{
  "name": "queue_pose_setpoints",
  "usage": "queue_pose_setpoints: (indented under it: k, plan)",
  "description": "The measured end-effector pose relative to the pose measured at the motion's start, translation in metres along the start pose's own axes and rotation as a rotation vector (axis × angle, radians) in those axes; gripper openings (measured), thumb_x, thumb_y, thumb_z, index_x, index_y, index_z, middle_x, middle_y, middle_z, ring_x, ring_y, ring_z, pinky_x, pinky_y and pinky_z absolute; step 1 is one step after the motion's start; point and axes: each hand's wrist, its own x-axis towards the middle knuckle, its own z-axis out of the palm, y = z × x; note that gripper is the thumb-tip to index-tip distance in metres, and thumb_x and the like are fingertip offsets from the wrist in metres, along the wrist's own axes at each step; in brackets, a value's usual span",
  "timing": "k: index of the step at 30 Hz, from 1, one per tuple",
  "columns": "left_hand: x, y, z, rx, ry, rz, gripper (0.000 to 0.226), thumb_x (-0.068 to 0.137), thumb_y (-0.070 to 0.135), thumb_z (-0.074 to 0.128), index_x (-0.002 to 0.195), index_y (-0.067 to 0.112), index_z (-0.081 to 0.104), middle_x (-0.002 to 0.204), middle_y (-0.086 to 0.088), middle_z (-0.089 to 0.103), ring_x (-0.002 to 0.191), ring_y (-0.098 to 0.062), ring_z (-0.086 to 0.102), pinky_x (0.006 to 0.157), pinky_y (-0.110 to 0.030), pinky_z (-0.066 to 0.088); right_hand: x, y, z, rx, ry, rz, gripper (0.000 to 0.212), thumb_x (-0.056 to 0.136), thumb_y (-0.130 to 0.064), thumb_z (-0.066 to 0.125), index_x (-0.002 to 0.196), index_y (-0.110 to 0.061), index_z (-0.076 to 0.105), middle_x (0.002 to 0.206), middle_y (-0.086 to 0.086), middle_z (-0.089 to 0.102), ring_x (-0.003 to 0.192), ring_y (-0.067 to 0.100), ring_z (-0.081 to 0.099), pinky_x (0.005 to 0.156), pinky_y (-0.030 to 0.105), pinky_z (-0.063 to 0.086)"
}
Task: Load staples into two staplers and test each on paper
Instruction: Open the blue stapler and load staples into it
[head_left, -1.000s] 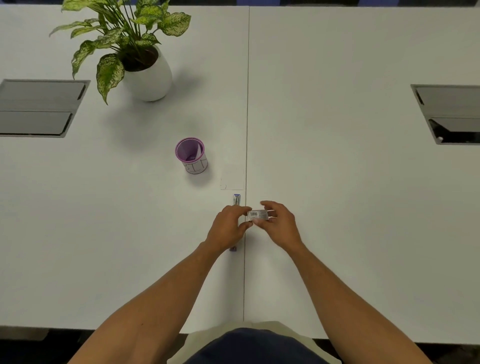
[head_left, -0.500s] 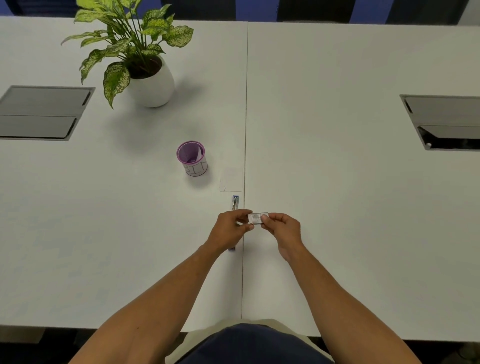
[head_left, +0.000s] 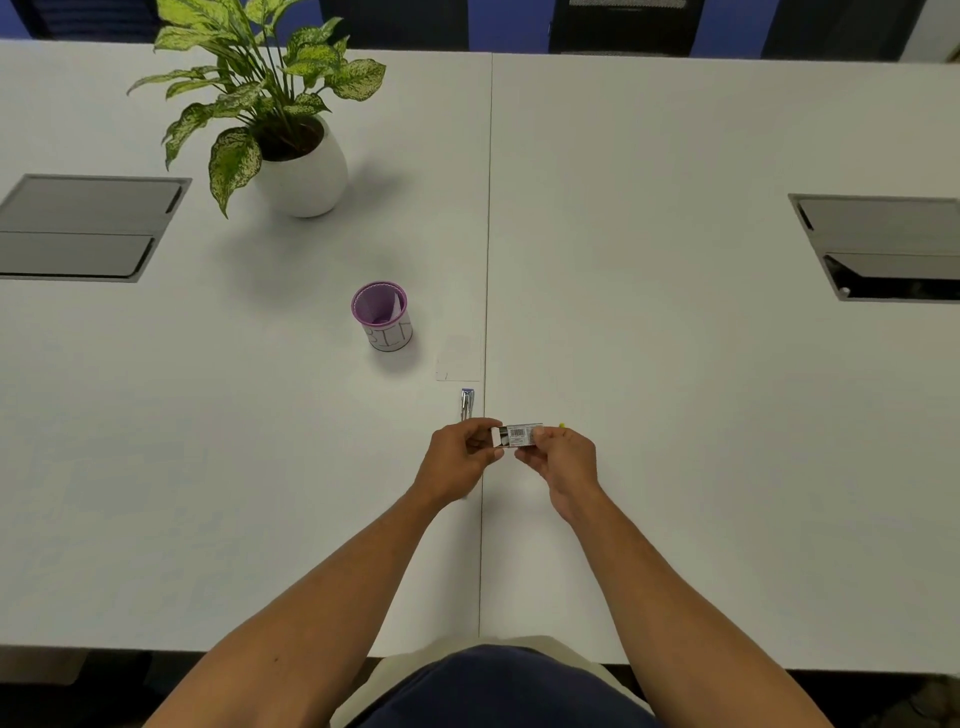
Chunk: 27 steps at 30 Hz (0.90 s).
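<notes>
Both hands are up over the white table (head_left: 675, 364) near its front edge, sharing one small staple box (head_left: 519, 435). It's a little flat white box with a barcode label facing up, and its left end looks slid partway open, showing a dark inside. The left hand (head_left: 460, 457) pinches that open end, and the right hand (head_left: 563, 460) pinches the other end with fingers curled around it.

Count-wise: one stapler (head_left: 466, 404) I can see, silver with a blue tip, lying on the table just behind the left hand. One small paper (head_left: 458, 364) lies flat beyond it. One purple cup (head_left: 383, 318), one plant (head_left: 275, 124) in a white pot, two grey hatches (head_left: 85, 227) in the tabletop.
</notes>
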Motion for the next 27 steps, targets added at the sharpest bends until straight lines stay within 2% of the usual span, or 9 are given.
queue_pose_setpoints:
  k: [3,6,8,11,12,15,19,24,27]
  plan:
    - [-0.002,0.003,0.001,-0.009,0.000,0.008,0.034,0.082,0.007,0.073,0.114,0.016,0.067,0.098,-0.004,0.072,0.088,-0.017,0.069,0.062,-0.015,0.051,-0.006,-0.001,0.002,0.063,-0.043,0.029,0.013,0.099,0.002,0.045,0.104,0.006,0.056,0.101,0.026,0.067,0.084,0.035,0.071,0.064,0.033,0.061]
    - [-0.003,0.003,0.001,-0.004,-0.004,0.016,0.035,0.083,0.007,0.072,0.117,0.014,0.066,0.101,-0.008,0.071,0.089,-0.021,0.069,0.052,-0.012,0.044,-0.010,-0.001,0.004,0.082,-0.070,0.038,0.016,0.102,-0.005,0.040,0.110,0.004,0.052,0.105,0.026,0.066,0.089,0.037,0.071,0.068,0.037,0.062]
    - [-0.004,0.004,0.001,-0.005,-0.002,0.027,0.036,0.084,0.006,0.072,0.118,0.013,0.066,0.103,-0.007,0.071,0.092,-0.019,0.069,0.056,-0.014,0.049,-0.012,0.000,0.005,0.090,-0.072,0.032,0.016,0.104,-0.008,0.039,0.106,0.001,0.051,0.104,0.026,0.065,0.088,0.036,0.072,0.070,0.038,0.062]
    - [-0.003,0.006,0.001,-0.005,-0.003,0.029,0.035,0.084,0.005,0.071,0.118,0.013,0.065,0.105,-0.009,0.072,0.096,-0.018,0.069,0.076,-0.024,0.057,-0.013,0.001,0.005,0.092,-0.068,0.020,0.016,0.105,-0.011,0.037,0.106,0.000,0.050,0.104,0.025,0.065,0.087,0.035,0.072,0.071,0.038,0.062]
    - [-0.004,0.006,0.001,0.001,-0.009,0.027,0.035,0.084,0.005,0.071,0.118,0.013,0.065,0.106,-0.009,0.071,0.097,-0.019,0.068,0.077,-0.025,0.057,-0.013,0.002,0.006,0.082,-0.061,0.014,0.016,0.105,-0.011,0.037,0.107,-0.001,0.049,0.104,0.025,0.065,0.087,0.035,0.072,0.071,0.037,0.062]
    - [-0.006,0.006,0.002,0.048,-0.037,0.064,0.037,0.085,0.011,0.071,0.120,0.018,0.062,0.112,-0.004,0.067,0.096,-0.014,0.066,0.065,-0.013,0.052,-0.013,0.002,0.006,0.024,-0.029,-0.019,0.017,0.104,-0.011,0.038,0.113,-0.001,0.048,0.105,0.023,0.064,0.087,0.034,0.072,0.069,0.035,0.062]
    - [-0.009,0.008,0.003,0.213,0.059,0.256,0.031,0.087,0.020,0.068,0.117,0.020,0.062,0.116,0.005,0.056,0.100,-0.010,0.057,0.082,-0.019,0.046,-0.012,0.002,0.005,-0.031,-0.016,-0.067,0.017,0.103,-0.011,0.041,0.115,0.000,0.047,0.105,0.021,0.064,0.081,0.029,0.074,0.063,0.031,0.061]
    - [-0.001,0.009,0.004,0.527,0.109,0.338,0.017,0.093,0.022,0.059,0.105,0.019,0.071,0.101,-0.001,0.065,0.095,-0.018,0.055,0.077,-0.023,0.038,-0.011,0.004,0.005,-0.073,0.001,-0.072,0.017,0.103,-0.012,0.042,0.114,0.000,0.048,0.111,0.024,0.063,0.088,0.034,0.073,0.071,0.038,0.062]
    - [0.003,0.013,0.005,0.607,0.130,0.368,0.017,0.092,0.027,0.060,0.100,0.019,0.072,0.098,0.000,0.068,0.091,-0.020,0.057,0.075,-0.028,0.043,-0.011,0.005,0.004,-0.068,-0.004,-0.071,0.016,0.103,-0.012,0.042,0.114,-0.001,0.048,0.109,0.024,0.063,0.086,0.032,0.073,0.071,0.038,0.062]
